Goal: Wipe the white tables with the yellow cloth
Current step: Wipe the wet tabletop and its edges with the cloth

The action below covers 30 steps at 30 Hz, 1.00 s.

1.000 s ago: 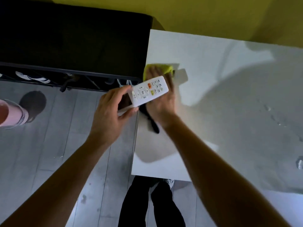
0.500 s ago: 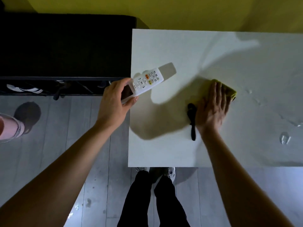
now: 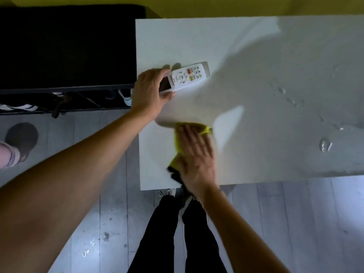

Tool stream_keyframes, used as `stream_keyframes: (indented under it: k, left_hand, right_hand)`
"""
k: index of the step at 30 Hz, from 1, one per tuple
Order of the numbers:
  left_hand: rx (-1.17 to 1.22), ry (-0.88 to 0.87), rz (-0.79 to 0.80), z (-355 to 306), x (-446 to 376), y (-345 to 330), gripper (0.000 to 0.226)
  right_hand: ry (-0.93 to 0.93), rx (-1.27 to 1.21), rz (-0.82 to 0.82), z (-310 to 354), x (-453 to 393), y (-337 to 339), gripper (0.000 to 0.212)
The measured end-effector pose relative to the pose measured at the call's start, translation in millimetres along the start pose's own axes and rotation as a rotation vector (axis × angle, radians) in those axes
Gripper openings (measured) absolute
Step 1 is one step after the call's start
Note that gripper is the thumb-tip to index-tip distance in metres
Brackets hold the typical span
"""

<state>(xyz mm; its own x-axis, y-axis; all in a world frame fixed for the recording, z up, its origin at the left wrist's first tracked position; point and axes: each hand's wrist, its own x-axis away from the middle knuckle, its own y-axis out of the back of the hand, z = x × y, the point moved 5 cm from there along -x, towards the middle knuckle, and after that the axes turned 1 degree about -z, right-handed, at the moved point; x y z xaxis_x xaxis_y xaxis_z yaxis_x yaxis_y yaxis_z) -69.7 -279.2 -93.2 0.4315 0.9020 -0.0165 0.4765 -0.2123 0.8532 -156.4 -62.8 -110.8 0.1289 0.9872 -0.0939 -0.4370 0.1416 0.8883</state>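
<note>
the crumpled yellow cloth (image 3: 203, 129) lies under the right hand (image 3: 197, 154), fingers (image 3: 189, 134) flat, near the white worktop's (image 3: 256, 66) front left corner; left hand (image 3: 149, 91) grips a white remote (image 3: 187, 76).

Your cloth (image 3: 204, 129): bright yellow, black band at near end. Table (image 3: 256, 56) under your hands: plain white, clear wet drops glinting toward right edge. Remote (image 3: 186, 76) near left edge: white body, dark screen, white keys, one orange and one yellow-green button. Floor (image 3: 295, 223): grey planks, pale specks. Wall (image 3: 216, 5): mustard yellow. Your trousers (image 3: 167, 233): black. Bench (image 3: 69, 46) left of table: black.
</note>
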Motion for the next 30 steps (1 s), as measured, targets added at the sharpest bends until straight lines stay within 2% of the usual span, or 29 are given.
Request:
stream_keyframes:
  k: [4,7,9,10,13,14,16,19,22,26,30]
  left_hand:
    - [-0.014,0.005,-0.019,-2,-6,-6,0.062]
    - [-0.014,0.003,-0.008,1,-5,-7,0.069]
    - [0.021,0.024,0.008,0,5,-6,0.075]
    - [0.016,-0.001,-0.023,-3,12,-4,0.071]
    - [-0.053,-0.152,-0.209,-11,45,6,0.038]
    - [-0.059,-0.183,-0.226,-13,57,6,0.033]
    - [-0.051,-0.225,-0.191,-16,77,1,0.031]
    - [-0.025,-0.185,-0.140,-16,97,-3,0.033]
    - [0.003,-0.122,-0.109,-23,105,-12,0.033]
    - [-0.003,-0.234,-0.062,-53,125,-40,0.038]
    - [-0.050,-0.320,0.028,-96,155,-74,0.050]
  right_hand:
    - [-0.242,0.071,-0.141,-96,16,46,0.062]
    - [-0.348,0.095,-0.186,-112,17,53,0.060]
    - [-0.384,0.107,-0.219,-96,16,47,0.061]
    - [-0.369,0.096,-0.214,-81,16,40,0.062]
    - [-0.215,0.055,-0.076,-4,22,1,0.067]
    - [-0.153,0.056,-0.018,25,24,-12,0.068]
    - [-0.064,0.027,0.044,68,25,-33,0.064]
    - [-0.005,-0.025,0.060,77,25,-37,0.059]
    - [0.047,0.043,0.093,43,33,-21,0.063]
    - [-0.127,0.046,-0.027,-51,52,33,0.059]
    - [-0.295,0.114,-0.050,-160,83,93,0.060]
